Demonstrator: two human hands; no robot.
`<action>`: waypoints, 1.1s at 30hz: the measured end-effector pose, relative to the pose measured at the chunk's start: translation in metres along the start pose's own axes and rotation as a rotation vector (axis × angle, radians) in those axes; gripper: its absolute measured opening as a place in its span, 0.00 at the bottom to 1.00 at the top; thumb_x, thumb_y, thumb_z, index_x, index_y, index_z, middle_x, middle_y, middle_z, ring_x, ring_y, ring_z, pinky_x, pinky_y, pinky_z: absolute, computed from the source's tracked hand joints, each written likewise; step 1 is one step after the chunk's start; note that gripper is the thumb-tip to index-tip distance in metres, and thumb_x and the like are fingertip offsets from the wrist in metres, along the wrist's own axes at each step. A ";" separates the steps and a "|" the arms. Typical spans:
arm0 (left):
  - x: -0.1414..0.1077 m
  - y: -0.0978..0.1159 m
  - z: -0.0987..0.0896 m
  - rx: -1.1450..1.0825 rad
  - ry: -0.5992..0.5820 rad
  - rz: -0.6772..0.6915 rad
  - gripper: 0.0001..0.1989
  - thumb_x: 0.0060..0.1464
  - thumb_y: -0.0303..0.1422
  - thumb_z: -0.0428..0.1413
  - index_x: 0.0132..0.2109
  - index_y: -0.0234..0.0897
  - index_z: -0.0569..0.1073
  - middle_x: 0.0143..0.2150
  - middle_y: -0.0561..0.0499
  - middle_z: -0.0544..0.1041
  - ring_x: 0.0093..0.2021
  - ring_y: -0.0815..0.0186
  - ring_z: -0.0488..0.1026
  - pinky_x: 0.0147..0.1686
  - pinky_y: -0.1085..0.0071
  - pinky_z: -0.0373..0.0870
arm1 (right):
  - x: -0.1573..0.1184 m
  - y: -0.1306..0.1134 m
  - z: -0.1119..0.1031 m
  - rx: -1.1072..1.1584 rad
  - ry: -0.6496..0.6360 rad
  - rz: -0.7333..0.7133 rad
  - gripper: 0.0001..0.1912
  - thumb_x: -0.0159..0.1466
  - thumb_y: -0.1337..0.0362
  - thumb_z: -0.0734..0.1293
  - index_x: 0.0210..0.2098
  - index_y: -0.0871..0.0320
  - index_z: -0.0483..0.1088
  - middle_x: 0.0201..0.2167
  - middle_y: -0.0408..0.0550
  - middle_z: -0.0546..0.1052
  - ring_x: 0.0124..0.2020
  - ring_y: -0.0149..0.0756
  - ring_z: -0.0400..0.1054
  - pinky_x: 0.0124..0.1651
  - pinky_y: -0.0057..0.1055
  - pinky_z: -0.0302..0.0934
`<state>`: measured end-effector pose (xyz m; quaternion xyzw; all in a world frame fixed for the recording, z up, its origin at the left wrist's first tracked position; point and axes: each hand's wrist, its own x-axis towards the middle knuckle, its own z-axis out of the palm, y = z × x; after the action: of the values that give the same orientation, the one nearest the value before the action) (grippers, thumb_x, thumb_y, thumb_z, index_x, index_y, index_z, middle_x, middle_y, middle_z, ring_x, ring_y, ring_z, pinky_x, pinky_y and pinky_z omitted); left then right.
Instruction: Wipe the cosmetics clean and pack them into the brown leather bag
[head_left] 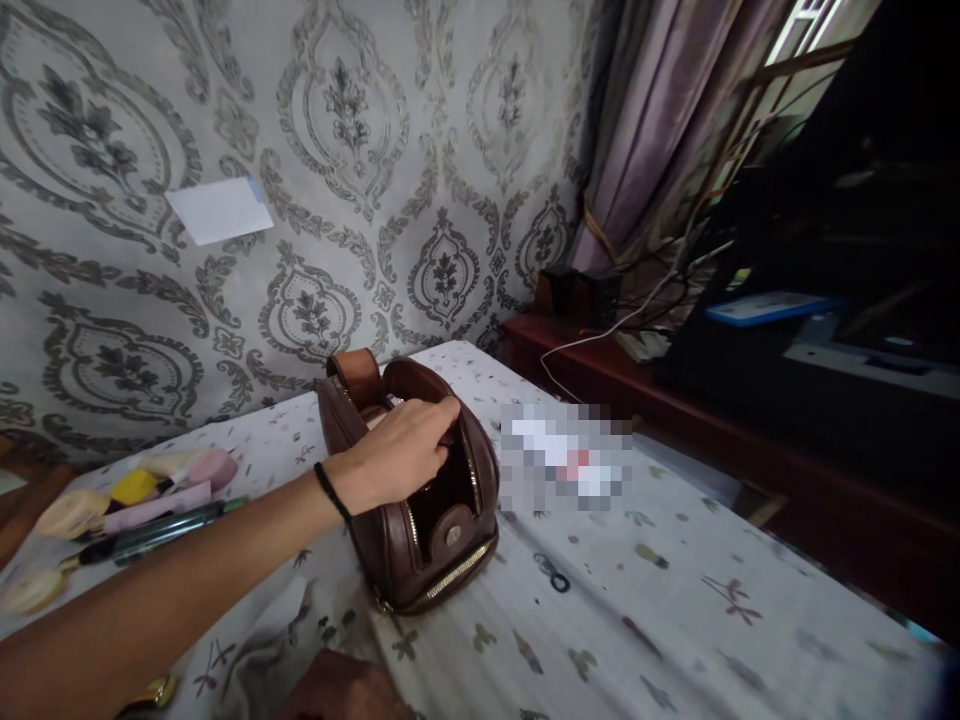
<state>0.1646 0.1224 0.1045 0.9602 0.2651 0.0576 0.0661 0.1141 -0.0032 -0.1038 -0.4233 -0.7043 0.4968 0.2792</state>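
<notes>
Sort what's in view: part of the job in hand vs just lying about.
In the job:
left hand, at the bag's opening
brown bag, unzipped

Apparently just lying about:
brush-like items
blurred-out item beside the bag
blue-and-white flat item

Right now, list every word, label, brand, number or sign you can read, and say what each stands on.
No readable text anywhere.
Pixelated item: obscured, unreadable.
Blue-edged item at right: too blurred to read.
White paper at upper left: no writing visible.
Brown bag: no legible label.
Brushes: no legible markings.
</notes>
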 end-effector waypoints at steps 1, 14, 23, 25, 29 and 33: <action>0.001 -0.001 0.001 0.028 -0.005 0.001 0.09 0.54 0.24 0.54 0.43 0.38 0.68 0.38 0.47 0.74 0.42 0.59 0.74 0.40 0.67 0.69 | 0.000 0.000 0.001 -0.008 0.019 0.009 0.14 0.56 0.63 0.70 0.43 0.50 0.79 0.39 0.41 0.79 0.37 0.33 0.70 0.41 0.21 0.61; 0.016 0.004 0.012 0.127 -0.079 0.021 0.15 0.46 0.15 0.49 0.40 0.32 0.71 0.44 0.40 0.77 0.47 0.55 0.75 0.47 0.63 0.71 | -0.005 -0.012 -0.013 -0.052 -0.033 -0.076 0.13 0.58 0.60 0.71 0.42 0.53 0.78 0.32 0.41 0.77 0.30 0.28 0.67 0.36 0.19 0.61; 0.021 0.007 0.015 0.161 -0.092 -0.009 0.12 0.48 0.15 0.49 0.36 0.31 0.72 0.43 0.37 0.76 0.46 0.54 0.75 0.46 0.61 0.72 | -0.008 -0.020 -0.018 -0.032 -0.076 -0.075 0.17 0.56 0.60 0.72 0.44 0.56 0.77 0.34 0.44 0.77 0.30 0.29 0.68 0.36 0.21 0.61; 0.022 0.008 0.016 0.168 -0.090 -0.020 0.12 0.48 0.16 0.49 0.37 0.30 0.72 0.43 0.37 0.76 0.45 0.53 0.75 0.46 0.60 0.71 | -0.009 -0.020 -0.019 -0.016 -0.068 -0.094 0.16 0.56 0.61 0.72 0.43 0.56 0.77 0.36 0.44 0.77 0.32 0.30 0.69 0.37 0.21 0.62; 0.023 0.008 0.015 0.169 -0.098 -0.024 0.12 0.48 0.15 0.49 0.37 0.29 0.72 0.44 0.36 0.76 0.46 0.53 0.75 0.47 0.61 0.71 | -0.010 -0.020 -0.020 -0.006 -0.048 -0.106 0.15 0.54 0.61 0.73 0.42 0.56 0.76 0.35 0.44 0.76 0.32 0.30 0.69 0.38 0.22 0.63; 0.020 0.006 0.012 0.171 -0.115 -0.030 0.12 0.48 0.15 0.50 0.37 0.30 0.72 0.43 0.38 0.76 0.47 0.56 0.75 0.47 0.65 0.70 | -0.014 -0.027 -0.024 -0.031 -0.024 -0.094 0.15 0.53 0.62 0.73 0.40 0.56 0.77 0.34 0.44 0.76 0.31 0.30 0.69 0.39 0.23 0.64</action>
<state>0.1864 0.1265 0.0955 0.9600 0.2792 -0.0216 -0.0001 0.1313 -0.0081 -0.0695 -0.3881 -0.7343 0.4773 0.2869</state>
